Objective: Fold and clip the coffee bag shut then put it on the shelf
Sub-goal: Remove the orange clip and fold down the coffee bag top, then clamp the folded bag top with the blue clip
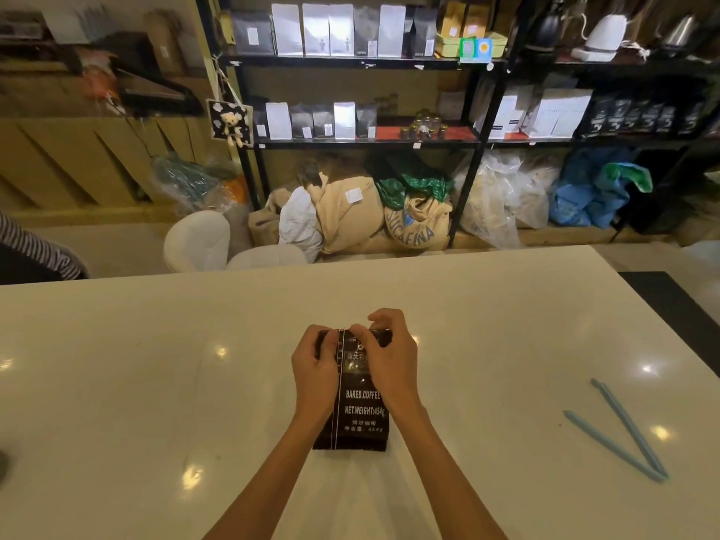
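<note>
A black coffee bag (356,415) with white print lies flat on the cream table (156,383), its top end pointing away from me. My left hand (315,374) grips the bag's upper left edge. My right hand (389,364) pinches the top edge from the right, fingers curled over the fold. A light blue bag clip (619,430) lies spread open in a V on the table to the right, far from both hands. The black metal shelf (366,142) stands beyond the table.
The shelf's upper levels hold rows of white, grey and black coffee bags (331,31), jars and kettles. Sacks (413,220) fill its bottom level. A white chair (202,243) stands behind the table. A person's striped sleeve (39,251) shows at the left edge.
</note>
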The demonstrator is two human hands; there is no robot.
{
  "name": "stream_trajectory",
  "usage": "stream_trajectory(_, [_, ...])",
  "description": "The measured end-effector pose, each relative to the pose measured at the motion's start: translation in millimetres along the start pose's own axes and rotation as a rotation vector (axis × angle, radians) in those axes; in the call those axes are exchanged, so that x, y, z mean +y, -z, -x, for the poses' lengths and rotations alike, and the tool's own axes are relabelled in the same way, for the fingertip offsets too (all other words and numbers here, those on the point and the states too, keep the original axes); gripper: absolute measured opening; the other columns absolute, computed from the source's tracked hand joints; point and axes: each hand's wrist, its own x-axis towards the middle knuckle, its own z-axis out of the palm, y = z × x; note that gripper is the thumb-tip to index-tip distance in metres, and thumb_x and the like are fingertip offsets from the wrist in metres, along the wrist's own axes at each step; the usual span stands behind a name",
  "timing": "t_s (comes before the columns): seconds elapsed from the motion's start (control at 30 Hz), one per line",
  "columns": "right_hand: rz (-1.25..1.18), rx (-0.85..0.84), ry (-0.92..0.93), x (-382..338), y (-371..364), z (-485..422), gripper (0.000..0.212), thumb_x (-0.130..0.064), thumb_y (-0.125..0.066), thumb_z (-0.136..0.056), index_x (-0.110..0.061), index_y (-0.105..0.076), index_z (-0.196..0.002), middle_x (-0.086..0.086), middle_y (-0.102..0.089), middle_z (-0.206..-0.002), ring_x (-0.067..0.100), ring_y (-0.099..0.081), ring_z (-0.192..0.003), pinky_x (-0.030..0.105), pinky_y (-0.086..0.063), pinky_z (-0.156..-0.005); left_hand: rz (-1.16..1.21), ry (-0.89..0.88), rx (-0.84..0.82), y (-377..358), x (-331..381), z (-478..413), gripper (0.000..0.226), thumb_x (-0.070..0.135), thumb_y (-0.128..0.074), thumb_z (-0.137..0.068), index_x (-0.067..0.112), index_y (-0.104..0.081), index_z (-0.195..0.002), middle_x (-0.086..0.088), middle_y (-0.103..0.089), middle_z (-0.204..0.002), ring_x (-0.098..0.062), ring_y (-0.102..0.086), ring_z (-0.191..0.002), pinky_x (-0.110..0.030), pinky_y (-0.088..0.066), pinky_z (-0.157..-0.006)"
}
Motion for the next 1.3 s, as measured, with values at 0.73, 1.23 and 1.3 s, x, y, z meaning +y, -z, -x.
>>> stream_trajectory(0.73, [-0.065, 0.367, -0.112, 29.4, 57.9, 9.0, 0.055, -0.049, -0.033, -0.101, -0.009, -0.061, -0.074, 0.003, -0.066, -0.068, 0.002, -0.061, -0.057, 0.015, -0.048, -0.051, 0.205, 0.279, -0.437, -44.9, -15.0, 47.8, 0.016, 0.02, -0.052, -0.099, 0.02, -0.058, -0.114, -0.004, -0.072, -0.108, -0.008, -0.073, -0.091, -0.021, -0.058, -0.071])
stream_trajectory(1.23, [0.697, 0.011, -0.016, 100.9, 284.4, -17.8, 0.051, -0.06, -0.051, -0.089, -0.033, -0.057, -0.132, 0.0, -0.054, -0.141, 0.023, -0.044, -0.133, 0.037, -0.036, -0.107, 0.073, 0.24, -0.257, -152.7, -36.6, 64.6, 0.017, 0.018, -0.045, -0.102, 0.008, -0.047, -0.116, -0.007, -0.065, -0.107, -0.018, -0.071, -0.092, -0.025, -0.061, -0.066])
stream_trajectory(1.3, [0.822, -0.094, -0.108, 126.2, 339.0, -3.4, 0.062, -0.069, -0.059, -0.077, -0.041, -0.053, -0.132, 0.006, -0.04, -0.151, 0.03, -0.031, -0.141, 0.04, -0.029, -0.113, 0.051, 0.222, -0.214, -156.4, -40.6, 65.4, 0.016, 0.019, -0.045, -0.103, 0.009, -0.047, -0.115, -0.006, -0.065, -0.106, -0.022, -0.069, -0.094, -0.028, -0.061, -0.069])
